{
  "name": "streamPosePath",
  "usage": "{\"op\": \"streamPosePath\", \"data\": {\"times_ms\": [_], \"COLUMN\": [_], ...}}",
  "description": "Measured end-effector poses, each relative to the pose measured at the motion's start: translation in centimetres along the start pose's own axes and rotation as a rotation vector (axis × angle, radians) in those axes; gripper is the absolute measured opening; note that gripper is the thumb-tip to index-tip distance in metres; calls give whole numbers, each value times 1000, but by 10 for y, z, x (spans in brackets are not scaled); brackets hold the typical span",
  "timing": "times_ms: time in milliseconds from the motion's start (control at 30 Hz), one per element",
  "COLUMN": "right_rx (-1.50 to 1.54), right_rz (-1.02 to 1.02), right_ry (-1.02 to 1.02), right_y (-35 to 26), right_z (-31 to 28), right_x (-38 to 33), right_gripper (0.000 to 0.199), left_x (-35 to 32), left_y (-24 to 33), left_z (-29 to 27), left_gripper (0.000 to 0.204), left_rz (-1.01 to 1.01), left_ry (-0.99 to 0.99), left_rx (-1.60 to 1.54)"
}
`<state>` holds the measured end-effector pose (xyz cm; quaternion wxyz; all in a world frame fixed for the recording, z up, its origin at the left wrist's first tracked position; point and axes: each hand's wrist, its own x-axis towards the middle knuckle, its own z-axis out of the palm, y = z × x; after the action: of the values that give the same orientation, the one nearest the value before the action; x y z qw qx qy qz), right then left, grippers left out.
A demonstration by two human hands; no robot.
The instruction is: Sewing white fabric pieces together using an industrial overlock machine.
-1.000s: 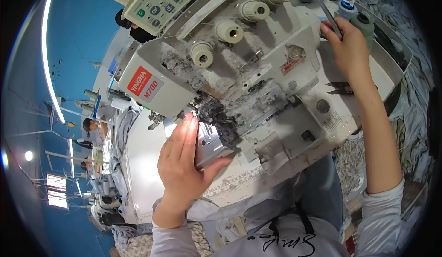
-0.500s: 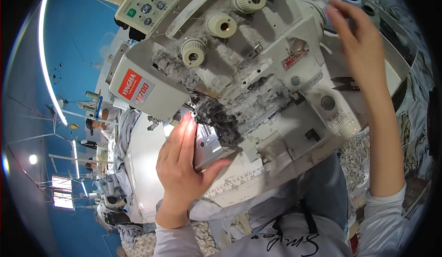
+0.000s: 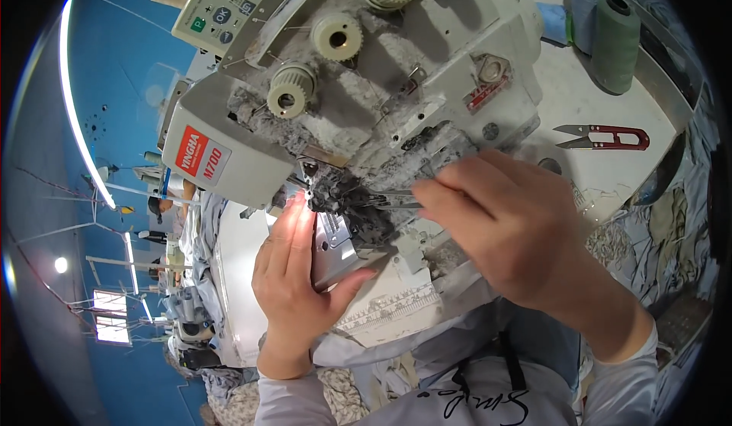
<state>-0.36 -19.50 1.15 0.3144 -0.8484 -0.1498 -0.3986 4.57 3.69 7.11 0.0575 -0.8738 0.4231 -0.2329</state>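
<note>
Fingers (image 3: pixel 450 189) hiding tweezers' (image 3: pixel 389 201) grip.

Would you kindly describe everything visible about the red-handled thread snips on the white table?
The red-handled thread snips lie flat on the white table, to the right of the sewing machine. Two slim red handle arms join at the right end; short dark metal blades point left, slightly parted. Neither hand touches them, and they lie just below the green thread cone.

One overlock sewing machine (image 3: pixel 366 113). Three tension knobs (image 3: pixel 336 37) on top. One control panel (image 3: pixel 221 6). Two thread cones (image 3: pixel 614 33). One red-handled thread snips (image 3: pixel 606 138). One tweezers (image 3: pixel 389 199). Two hands (image 3: pixel 293 281) at machine.
</note>
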Motion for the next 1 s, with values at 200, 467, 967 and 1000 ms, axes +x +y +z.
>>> {"op": "streamPosePath", "data": {"times_ms": [200, 467, 967, 1000], "right_rx": [14, 40, 390, 397], "right_rz": [-82, -58, 413, 418], "right_ry": [138, 136, 38, 23], "right_y": [2, -1, -7, -8], "right_z": [19, 22, 7, 7], "right_x": [13, 10, -2, -3], "right_gripper": [22, 16, 7, 7], "left_x": [1, 0, 1, 1], "left_y": [0, 0, -2, -2], "left_z": [0, 1, 1, 1], "left_gripper": [76, 76, 77, 76], "left_rz": [8, 5, 13, 8], "left_ry": [-1, -13, 7, 8], "left_rx": [7, -6, -24, -24]}}
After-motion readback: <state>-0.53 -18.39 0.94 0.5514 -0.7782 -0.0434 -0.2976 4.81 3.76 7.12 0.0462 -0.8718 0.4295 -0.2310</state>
